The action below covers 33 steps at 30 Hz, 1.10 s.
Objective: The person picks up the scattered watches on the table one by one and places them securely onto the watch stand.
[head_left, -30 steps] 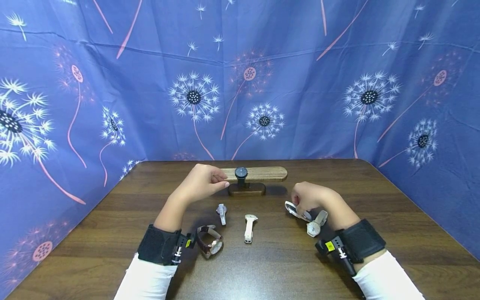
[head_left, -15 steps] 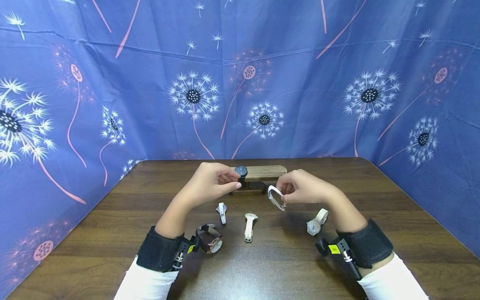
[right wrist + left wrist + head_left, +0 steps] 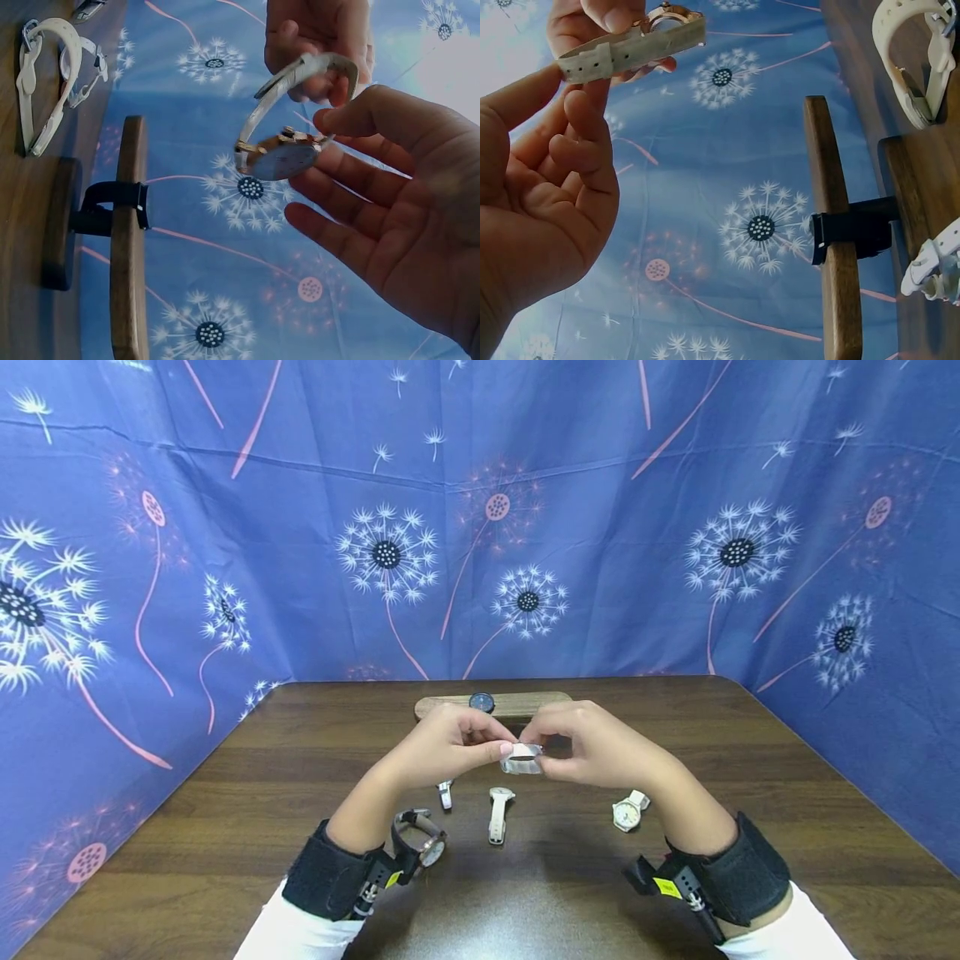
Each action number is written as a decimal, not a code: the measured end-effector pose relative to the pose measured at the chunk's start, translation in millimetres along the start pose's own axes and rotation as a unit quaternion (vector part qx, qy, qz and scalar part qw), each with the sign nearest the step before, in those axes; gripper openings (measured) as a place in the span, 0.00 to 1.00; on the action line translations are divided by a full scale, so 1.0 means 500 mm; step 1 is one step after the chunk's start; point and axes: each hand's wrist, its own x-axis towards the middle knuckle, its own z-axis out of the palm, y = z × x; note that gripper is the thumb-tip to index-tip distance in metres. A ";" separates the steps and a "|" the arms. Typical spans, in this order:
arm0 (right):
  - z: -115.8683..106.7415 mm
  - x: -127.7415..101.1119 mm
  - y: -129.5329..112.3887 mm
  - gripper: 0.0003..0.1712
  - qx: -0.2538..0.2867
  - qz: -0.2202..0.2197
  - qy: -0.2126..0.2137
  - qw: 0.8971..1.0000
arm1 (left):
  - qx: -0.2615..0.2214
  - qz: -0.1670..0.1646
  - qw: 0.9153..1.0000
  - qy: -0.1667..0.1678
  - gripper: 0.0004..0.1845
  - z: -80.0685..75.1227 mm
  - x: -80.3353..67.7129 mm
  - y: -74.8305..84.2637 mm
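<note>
A watch with a white strap [image 3: 521, 767] and a rose-gold case [image 3: 281, 159] is held up between both hands, its strap in a loop. My left hand [image 3: 456, 742] pinches the strap [image 3: 649, 51] between thumb and index finger, the other fingers loosely bent. From the other side, my right hand [image 3: 588, 745] grips the watch near its case with thumb and fingers. Behind the hands stands a wooden watch stand [image 3: 540, 699], partly hidden by them. A black watch [image 3: 482, 702] hangs on its bar.
On the brown table [image 3: 555, 893] lie a brown-strapped watch [image 3: 433, 852], a small light-strapped watch [image 3: 446, 795], a white-strapped watch [image 3: 498, 818] and another white watch [image 3: 627, 813] at the right. A blue dandelion-print cloth [image 3: 600, 568] hangs behind.
My right hand has lifted the white-strapped watch from the table and brought it left to the centre. My left hand has moved right and now pinches its strap.
</note>
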 end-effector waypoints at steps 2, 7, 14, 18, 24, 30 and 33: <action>-0.002 0.000 0.000 0.14 -0.002 -0.008 0.009 1.000 | 0.003 -0.003 1.000 -0.012 0.07 -0.001 0.000 0.002; -0.004 0.001 0.003 0.14 0.010 -0.031 0.019 0.999 | 0.040 -0.017 0.997 -0.058 0.08 0.002 0.002 -0.003; -0.005 0.002 0.000 0.15 0.007 -0.033 0.050 0.998 | 0.071 0.001 0.996 -0.045 0.02 0.008 0.002 0.000; -0.009 0.002 -0.002 0.20 0.000 0.015 0.080 0.997 | 0.077 0.023 0.997 0.008 0.02 0.009 0.000 -0.001; -0.021 0.000 0.002 0.24 0.091 0.177 0.123 0.972 | 0.138 0.118 0.978 0.103 0.03 0.023 0.005 -0.010; -0.023 -0.001 0.007 0.25 0.155 0.221 0.132 0.954 | 0.302 0.202 0.912 0.191 0.05 0.034 0.007 -0.007; -0.019 0.001 0.001 0.22 0.152 0.195 0.134 0.960 | 0.350 0.217 0.888 0.205 0.03 0.035 0.008 -0.006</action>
